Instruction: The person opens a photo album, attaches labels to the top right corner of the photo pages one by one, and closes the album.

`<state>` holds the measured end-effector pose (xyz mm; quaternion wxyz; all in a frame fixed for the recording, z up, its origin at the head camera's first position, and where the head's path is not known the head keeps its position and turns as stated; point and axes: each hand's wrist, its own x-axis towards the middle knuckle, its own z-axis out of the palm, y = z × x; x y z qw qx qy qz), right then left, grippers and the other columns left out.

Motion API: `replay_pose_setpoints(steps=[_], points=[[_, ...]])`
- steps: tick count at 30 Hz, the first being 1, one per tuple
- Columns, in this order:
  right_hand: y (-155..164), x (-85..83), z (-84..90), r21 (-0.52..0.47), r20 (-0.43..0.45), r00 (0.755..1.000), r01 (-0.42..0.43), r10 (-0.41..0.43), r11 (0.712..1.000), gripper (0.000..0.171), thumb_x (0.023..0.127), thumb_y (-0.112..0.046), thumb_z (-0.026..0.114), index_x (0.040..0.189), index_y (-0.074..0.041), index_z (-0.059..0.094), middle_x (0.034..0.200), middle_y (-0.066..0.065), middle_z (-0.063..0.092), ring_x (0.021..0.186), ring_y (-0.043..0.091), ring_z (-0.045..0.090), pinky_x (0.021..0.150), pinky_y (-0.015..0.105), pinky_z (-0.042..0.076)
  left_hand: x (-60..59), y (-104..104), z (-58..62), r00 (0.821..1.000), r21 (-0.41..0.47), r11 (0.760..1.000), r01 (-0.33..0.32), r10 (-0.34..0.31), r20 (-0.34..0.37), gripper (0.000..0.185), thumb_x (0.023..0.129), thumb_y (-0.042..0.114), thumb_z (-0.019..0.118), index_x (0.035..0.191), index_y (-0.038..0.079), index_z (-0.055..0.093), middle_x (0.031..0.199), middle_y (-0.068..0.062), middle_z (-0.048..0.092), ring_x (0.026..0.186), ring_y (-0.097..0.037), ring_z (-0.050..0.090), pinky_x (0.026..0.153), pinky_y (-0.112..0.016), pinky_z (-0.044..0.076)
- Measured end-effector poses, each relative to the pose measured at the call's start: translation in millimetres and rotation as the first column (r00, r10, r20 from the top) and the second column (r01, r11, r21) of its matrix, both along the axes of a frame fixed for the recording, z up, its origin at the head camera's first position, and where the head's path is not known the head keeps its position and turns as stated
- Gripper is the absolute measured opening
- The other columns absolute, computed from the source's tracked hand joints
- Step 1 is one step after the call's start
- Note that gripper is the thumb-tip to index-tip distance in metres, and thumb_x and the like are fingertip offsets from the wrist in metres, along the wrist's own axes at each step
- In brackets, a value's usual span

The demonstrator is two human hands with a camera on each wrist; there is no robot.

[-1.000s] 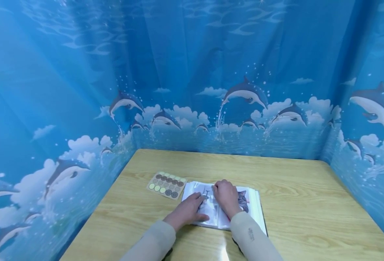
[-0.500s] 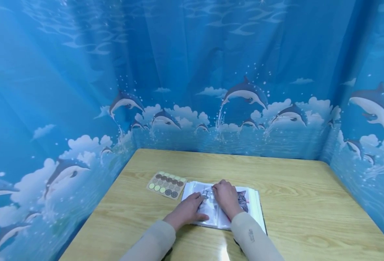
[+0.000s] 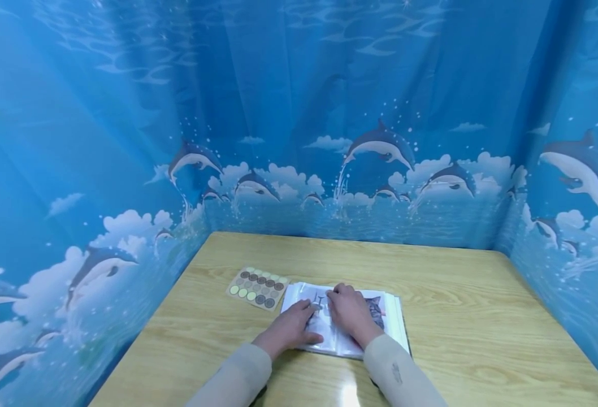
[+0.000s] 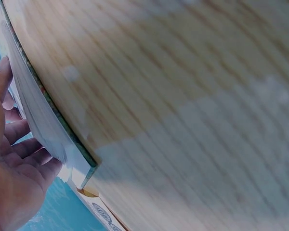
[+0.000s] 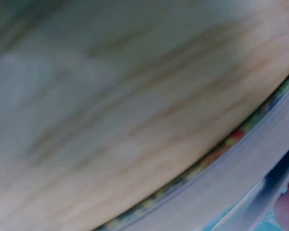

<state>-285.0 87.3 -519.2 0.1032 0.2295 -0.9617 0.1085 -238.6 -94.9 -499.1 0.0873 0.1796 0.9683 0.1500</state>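
An open photo album [image 3: 393, 325] with clear sleeves lies on the wooden table [image 3: 456, 316]; a cat picture [image 3: 376, 311] shows on its right page. My left hand [image 3: 293, 327] rests flat on the left page, fingers straight, and its palm [image 4: 9, 163] lies by the album's page edges [image 4: 48, 120] in the left wrist view. My right hand [image 3: 349, 312] lies over the middle of the album with its fingers bent down onto the page. Whether it pinches anything is hidden. The right wrist view shows only the blurred album edge [image 5: 221, 178] and table [image 5: 111, 96].
A sheet of round stickers [image 3: 257, 288] in green, brown and grey lies just left of the album. Blue dolphin-print curtains [image 3: 380, 169] close off the table at the back and on both sides. Bare wood spreads to the right and behind the album.
My right hand has slid slightly left across the album's middle. The left hand has stayed flat on the left page.
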Motion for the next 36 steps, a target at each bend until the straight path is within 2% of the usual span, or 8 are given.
replay_pose_setpoints(steps=[6,12,18,29,36], points=[[2,6.0,4.3,0.016,0.044,0.998,-0.053,0.052,0.998,0.042,0.1,-0.03,0.058,0.131,-0.003,0.062,0.132,0.014,0.057,0.124,0.034,0.051,0.106,0.053,0.039,0.6,-1,0.5,1.0,0.003,1.0,0.014,-0.014,-0.017,0.082,0.082,0.054,0.073,0.144,0.006,0.049,0.151,-0.018,0.042,0.138,-0.033,0.04,0.114,-0.044,0.034],[6,9.2,4.8,0.088,0.102,0.993,-0.073,0.064,0.993,0.05,0.104,-0.04,0.045,0.141,-0.007,0.055,0.144,0.009,0.051,0.135,0.031,0.043,0.113,0.054,0.03,1.8,0,1.2,1.0,0.001,1.0,0.011,-0.011,-0.015,0.082,0.082,0.054,0.073,0.144,0.005,0.05,0.151,-0.018,0.041,0.139,-0.033,0.039,0.114,-0.045,0.034],[7,12.3,4.1,0.141,0.125,0.989,-0.09,0.072,0.986,0.056,0.104,-0.045,0.042,0.146,-0.008,0.048,0.149,0.009,0.046,0.139,0.033,0.037,0.115,0.055,0.027,2.0,-1,0.6,1.0,0.01,1.0,0.02,-0.02,-0.023,0.082,0.083,0.053,0.073,0.144,0.004,0.049,0.152,-0.018,0.04,0.139,-0.033,0.038,0.114,-0.046,0.033],[4,12.3,2.9,0.098,0.177,0.984,-0.051,0.033,0.994,0.055,0.105,-0.045,0.041,0.147,-0.009,0.047,0.15,0.01,0.045,0.142,0.034,0.033,0.116,0.058,0.022,1.1,-2,0.0,1.0,0.013,1.0,0.017,-0.017,-0.013,0.082,0.083,0.053,0.073,0.144,0.005,0.049,0.152,-0.018,0.04,0.14,-0.033,0.038,0.115,-0.045,0.033],[0,12.2,6.4,0.09,0.201,0.98,-0.018,0.0,0.996,0.054,0.104,-0.045,0.042,0.145,-0.01,0.05,0.148,0.009,0.047,0.14,0.035,0.035,0.115,0.06,0.022,0.7,-3,-1.0,0.998,0.019,0.999,0.041,-0.04,-0.042,0.08,0.084,0.052,0.073,0.143,0.003,0.05,0.151,-0.02,0.041,0.139,-0.034,0.039,0.114,-0.045,0.034]])
